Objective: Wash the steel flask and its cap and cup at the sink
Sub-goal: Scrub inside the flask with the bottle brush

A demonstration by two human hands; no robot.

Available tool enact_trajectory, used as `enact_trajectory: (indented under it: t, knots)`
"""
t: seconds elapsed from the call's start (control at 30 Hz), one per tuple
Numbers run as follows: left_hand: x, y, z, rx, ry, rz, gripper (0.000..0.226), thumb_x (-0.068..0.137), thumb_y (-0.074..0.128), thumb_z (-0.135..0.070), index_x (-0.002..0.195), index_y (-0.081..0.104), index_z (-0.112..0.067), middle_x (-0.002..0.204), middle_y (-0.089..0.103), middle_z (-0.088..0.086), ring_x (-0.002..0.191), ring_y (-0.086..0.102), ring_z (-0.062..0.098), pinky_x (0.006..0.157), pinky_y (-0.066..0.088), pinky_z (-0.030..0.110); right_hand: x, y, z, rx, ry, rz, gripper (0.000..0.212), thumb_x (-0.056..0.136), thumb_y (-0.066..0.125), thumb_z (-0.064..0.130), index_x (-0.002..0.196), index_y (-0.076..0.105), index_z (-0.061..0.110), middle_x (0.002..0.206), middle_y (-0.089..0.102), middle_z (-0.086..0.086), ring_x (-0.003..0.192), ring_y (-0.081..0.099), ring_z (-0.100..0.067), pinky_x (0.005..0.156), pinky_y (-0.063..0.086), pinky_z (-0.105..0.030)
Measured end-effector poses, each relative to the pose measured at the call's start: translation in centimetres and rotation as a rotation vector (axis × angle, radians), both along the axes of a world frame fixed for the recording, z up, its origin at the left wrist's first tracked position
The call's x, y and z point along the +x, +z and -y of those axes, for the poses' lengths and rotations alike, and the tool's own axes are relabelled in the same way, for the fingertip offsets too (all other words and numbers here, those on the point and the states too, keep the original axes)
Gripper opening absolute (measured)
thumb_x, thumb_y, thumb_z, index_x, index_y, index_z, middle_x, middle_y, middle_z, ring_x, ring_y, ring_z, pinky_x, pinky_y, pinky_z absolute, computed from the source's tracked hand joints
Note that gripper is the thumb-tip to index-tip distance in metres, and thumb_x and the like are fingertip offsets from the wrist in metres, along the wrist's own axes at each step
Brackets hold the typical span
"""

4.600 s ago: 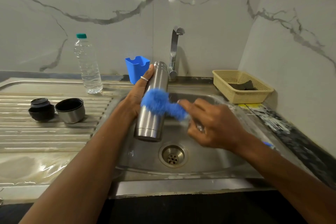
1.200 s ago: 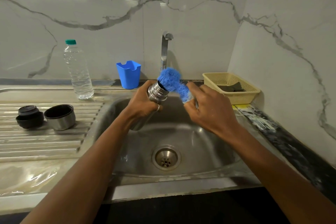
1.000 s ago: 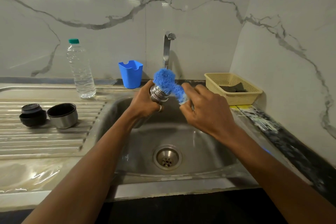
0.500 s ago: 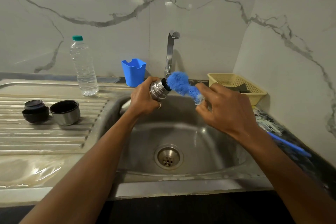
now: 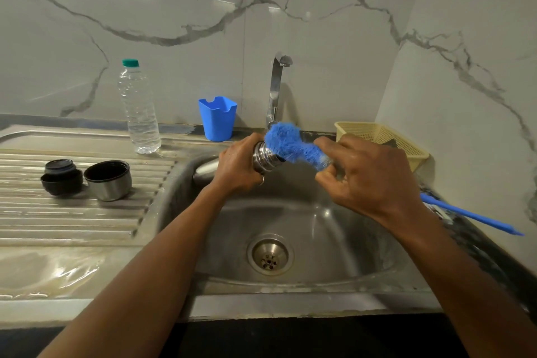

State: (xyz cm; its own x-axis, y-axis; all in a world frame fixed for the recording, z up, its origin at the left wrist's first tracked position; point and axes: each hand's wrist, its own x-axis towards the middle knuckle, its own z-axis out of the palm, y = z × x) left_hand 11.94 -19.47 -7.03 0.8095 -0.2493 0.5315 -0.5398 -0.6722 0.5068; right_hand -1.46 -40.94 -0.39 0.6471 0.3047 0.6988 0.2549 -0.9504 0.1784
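1. Left grip: fingers curled round the upper body of the cylindrical brushed-steel flask, just below its threaded neck. There is a thin ring on one finger. The flask is held nearly level above the stainless-steel sink basin, with its open mouth to the right. Its base end shows past the wrist, over the basin's left rim.

2. Right grip: thumb and fingers pinched on the blue fluffy-bristled bottle brush, just behind the bristle head. Its long blue plastic handle runs out behind the wrist, above the dark speckled worktop. The bristle tip lies against the flask's mouth; how far it sits inside cannot be told.

3. Basin fittings: a round steel drain strainer in the floor, and an upright chrome tap at the back rim, directly behind the brush.

4. Ribbed steel drainboard, left of the basin: a round black plastic cap. Just to its right is a short steel cup with a dark lining, mouth up. Whether the two touch cannot be told.

5. Back ledge: an upright clear plastic water bottle with a green top. A blue plastic tumbler with a notched rim stands between the bottle and the tap.

6. Right of the tap: a pale yellow perforated plastic basket, partly hidden by the right grip.

7. Surround: white wall tiles with grey veining.
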Motion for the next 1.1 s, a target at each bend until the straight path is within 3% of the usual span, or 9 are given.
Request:
enact_trajectory:
  t: [0.1,0.23,0.33,0.47,0.6,0.73,0.87,1.0,1.1]
  knots:
    - [-0.1,-0.3,0.3,0.068,-0.003,0.031,0.07,0.066,0.079,-0.006,0.132,0.056,-0.012,0.11,0.065,0.004,0.103,0.059,0.025,0.093,0.045,0.043,0.3,-0.5,-1.2,-0.102,0.021,-0.022,0.046,0.079,0.045,0.035,0.113,0.072,0.021,0.076,0.064,0.002,0.053,0.056,-0.024,0.045,0.038,-0.024]
    - [-0.5,-0.2,1.0,0.144,-0.036,0.081,0.06,0.064,0.078,-0.012,0.12,0.056,-0.015,0.098,0.049,-0.01,0.095,0.057,0.025,0.083,0.035,0.035,1.8,0.1,-1.3,-0.103,-0.094,-0.058,0.051,0.079,0.038,0.037,0.113,0.071,0.019,0.074,0.061,0.0,0.049,0.053,-0.027,0.048,0.03,-0.024]
    - [-0.5,-0.2,1.2,0.076,-0.066,0.081,0.068,0.062,0.079,-0.013,0.125,0.053,-0.02,0.099,0.053,-0.012,0.087,0.051,0.014,0.083,0.038,0.036,2.6,0.0,-0.3,-0.093,-0.163,-0.075,0.048,0.079,0.034,0.038,0.107,0.069,0.02,0.073,0.057,0.002,0.053,0.054,-0.028,0.051,0.029,-0.025]
    - [-0.4,-0.1,1.1,-0.045,-0.078,0.03,0.068,0.061,0.082,-0.01,0.12,0.053,-0.027,0.099,0.06,-0.012,0.087,0.057,0.012,0.082,0.047,0.037,2.4,-0.2,0.7,-0.151,-0.224,-0.153,0.028,0.085,0.04,0.037,0.093,0.061,0.021,0.069,0.045,0.008,0.059,0.052,-0.022,0.052,0.027,-0.026]
    - [-0.5,0.0,1.1,-0.057,-0.081,0.016,0.069,0.06,0.082,-0.009,0.119,0.053,-0.028,0.1,0.06,-0.013,0.089,0.057,0.012,0.085,0.049,0.04,1.7,-0.2,1.2,-0.138,-0.208,-0.187,0.032,0.078,0.032,0.041,0.078,0.058,0.021,0.061,0.038,0.007,0.058,0.052,-0.021,0.053,0.035,-0.029]
    - [-0.2,-0.1,1.0,-0.105,-0.081,-0.011,0.071,0.059,0.082,-0.01,0.119,0.05,-0.031,0.102,0.06,-0.011,0.091,0.059,0.014,0.084,0.053,0.044,1.1,-0.2,1.1,-0.187,-0.218,-0.262,0.037,0.078,0.034,0.041,0.087,0.066,0.025,0.067,0.051,0.005,0.062,0.055,-0.02,0.055,0.039,-0.03]
    - [0.0,-0.2,1.0,-0.046,-0.091,0.008,0.067,0.061,0.083,-0.013,0.118,0.051,-0.031,0.101,0.059,-0.012,0.089,0.058,0.014,0.086,0.05,0.048,0.2,-0.1,0.1,-0.223,-0.143,-0.306,0.022,0.081,0.04,0.04,0.077,0.055,0.024,0.065,0.052,0.004,0.061,0.053,-0.018,0.056,0.047,-0.032]
    - [0.4,-0.8,1.0,0.029,-0.127,0.082,0.063,0.069,0.086,-0.024,0.122,0.053,-0.023,0.101,0.057,-0.015,0.091,0.057,0.013,0.088,0.048,0.047,-0.2,0.6,-0.5,-0.218,-0.097,-0.251,0.021,0.079,0.041,0.041,0.077,0.053,0.024,0.063,0.049,0.005,0.058,0.05,-0.017,0.05,0.029,-0.028]
    - [0.4,-1.3,0.9,0.117,-0.124,0.097,0.062,0.069,0.079,-0.016,0.124,0.053,-0.022,0.102,0.052,-0.016,0.096,0.053,0.013,0.089,0.044,0.046,0.2,0.9,-0.5,-0.16,-0.11,-0.197,0.025,0.075,0.038,0.042,0.077,0.054,0.024,0.066,0.052,0.005,0.064,0.054,-0.021,0.053,0.03,-0.029]
